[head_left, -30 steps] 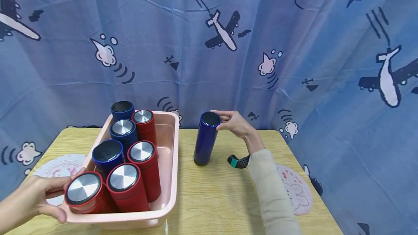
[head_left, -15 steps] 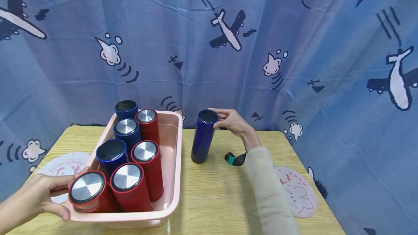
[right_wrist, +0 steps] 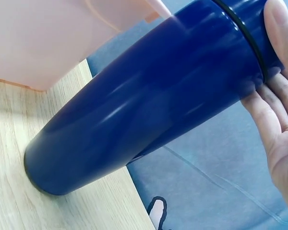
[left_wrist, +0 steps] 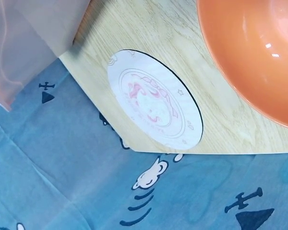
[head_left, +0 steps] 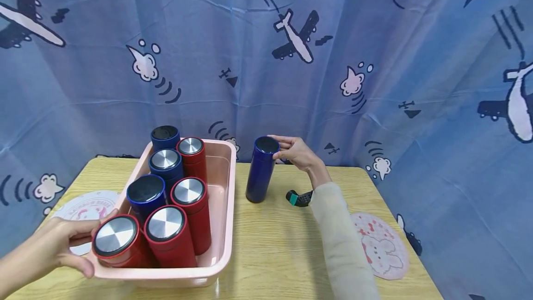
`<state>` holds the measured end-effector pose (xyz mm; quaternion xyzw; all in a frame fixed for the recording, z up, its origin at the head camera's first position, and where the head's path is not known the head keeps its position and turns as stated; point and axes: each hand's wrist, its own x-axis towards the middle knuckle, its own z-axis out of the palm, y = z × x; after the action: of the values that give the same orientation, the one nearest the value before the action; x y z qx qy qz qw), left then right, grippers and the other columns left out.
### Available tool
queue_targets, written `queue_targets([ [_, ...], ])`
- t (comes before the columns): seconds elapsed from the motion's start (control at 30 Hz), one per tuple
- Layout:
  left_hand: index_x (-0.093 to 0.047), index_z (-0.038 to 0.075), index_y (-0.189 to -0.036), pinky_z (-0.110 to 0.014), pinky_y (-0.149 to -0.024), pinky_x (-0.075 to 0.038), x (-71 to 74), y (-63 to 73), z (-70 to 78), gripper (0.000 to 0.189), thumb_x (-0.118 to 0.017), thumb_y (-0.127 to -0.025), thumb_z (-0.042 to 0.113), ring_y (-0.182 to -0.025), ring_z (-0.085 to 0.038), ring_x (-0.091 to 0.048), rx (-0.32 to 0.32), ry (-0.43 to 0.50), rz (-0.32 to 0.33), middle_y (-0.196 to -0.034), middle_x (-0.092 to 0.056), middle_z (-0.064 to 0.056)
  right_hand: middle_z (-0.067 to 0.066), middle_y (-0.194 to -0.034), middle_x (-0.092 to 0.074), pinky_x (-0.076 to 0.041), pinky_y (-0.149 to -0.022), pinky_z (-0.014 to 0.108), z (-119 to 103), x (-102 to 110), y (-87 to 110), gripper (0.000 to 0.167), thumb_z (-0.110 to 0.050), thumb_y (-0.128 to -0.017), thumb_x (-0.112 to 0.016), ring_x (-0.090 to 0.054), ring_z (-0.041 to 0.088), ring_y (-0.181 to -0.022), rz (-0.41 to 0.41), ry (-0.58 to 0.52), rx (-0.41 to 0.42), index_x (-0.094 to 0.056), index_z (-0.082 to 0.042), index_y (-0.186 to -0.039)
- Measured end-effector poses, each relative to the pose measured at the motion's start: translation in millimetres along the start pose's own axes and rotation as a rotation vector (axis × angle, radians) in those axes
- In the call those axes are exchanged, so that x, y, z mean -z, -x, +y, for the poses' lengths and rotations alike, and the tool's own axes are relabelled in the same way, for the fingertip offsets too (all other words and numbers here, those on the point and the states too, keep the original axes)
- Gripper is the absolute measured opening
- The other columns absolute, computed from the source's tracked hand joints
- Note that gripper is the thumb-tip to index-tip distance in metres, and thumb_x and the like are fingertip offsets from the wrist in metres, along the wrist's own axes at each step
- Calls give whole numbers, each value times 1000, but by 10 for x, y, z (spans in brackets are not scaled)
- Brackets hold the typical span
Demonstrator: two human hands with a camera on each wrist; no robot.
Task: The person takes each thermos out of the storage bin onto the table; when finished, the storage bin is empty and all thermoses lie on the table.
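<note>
Head: right hand (head_left: pixel 299 154) outstretched, pinching blue flask (head_left: pixel 260 175), seemingly on table (head_left: pixel 270 244).

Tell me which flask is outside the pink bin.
The blue, black-topped flask whose upper end the right hand grips; the other seven flasks are all in the pink bin.

The held flask (head_left: pixel 261 172) is blue, the tub (head_left: pixel 230 189) pink.

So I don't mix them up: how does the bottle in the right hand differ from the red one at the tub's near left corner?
The held bottle is blue; the corner bottle is red. The held bottle has a black top, the corner bottle a silver top. The held bottle is outside the tub, the corner bottle inside. Both are cylindrical.
</note>
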<state>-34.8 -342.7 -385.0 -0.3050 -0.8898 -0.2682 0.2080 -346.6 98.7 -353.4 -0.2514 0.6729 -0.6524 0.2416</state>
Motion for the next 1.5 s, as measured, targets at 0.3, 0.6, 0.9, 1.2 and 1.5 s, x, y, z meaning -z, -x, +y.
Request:
queue_targets([
  [0.3,-68,28,-101,-2,-67,-41,-6,-28,4,61,-72,-47,55,-85,14,-52,-26,-24,21,-96,-66,25,26,-134,-49,-51,-94,34,36,39,-56,60,16,-86,-59,-61,21,-112,-3,-13,1,-39,5,-141],
  [0.6,-68,29,-107,-4,-65,-39,-17,-19,0,65,-71,-48,56,-82,13,-50,-30,-27,35,-97,-65,27,24,-135,-50,-50,-96,35,45,8,-114,59,13,-86,-61,-57,26,-118,32,11,-29,-42,1,-141],
  [0.9,-66,29,-98,-2,-72,-42,-13,-41,25,55,-73,-49,52,-85,10,-55,-21,17,-10,-94,-67,22,22,-133,-52,-44,-103,45,56,10,-165,60,11,-84,-65,-54,28,-121,51,54,-48,-46,-1,-139],
  [1.2,-65,29,-97,-2,-72,-44,-9,-30,23,53,-77,-48,46,-86,10,-55,2,48,-28,-93,-66,21,20,-134,-52,-49,-98,38,47,20,-166,61,9,-83,-68,-52,28,-123,33,85,-35,-46,-1,-139],
  [1.5,-68,26,-108,-2,-74,-41,-1,-8,6,66,-72,-48,53,-89,11,-55,-18,-2,13,-98,-68,19,7,-126,-62,-50,-96,35,18,19,-179,62,7,-82,-70,-58,17,-116,-7,105,-14,-47,-4,-140],
])
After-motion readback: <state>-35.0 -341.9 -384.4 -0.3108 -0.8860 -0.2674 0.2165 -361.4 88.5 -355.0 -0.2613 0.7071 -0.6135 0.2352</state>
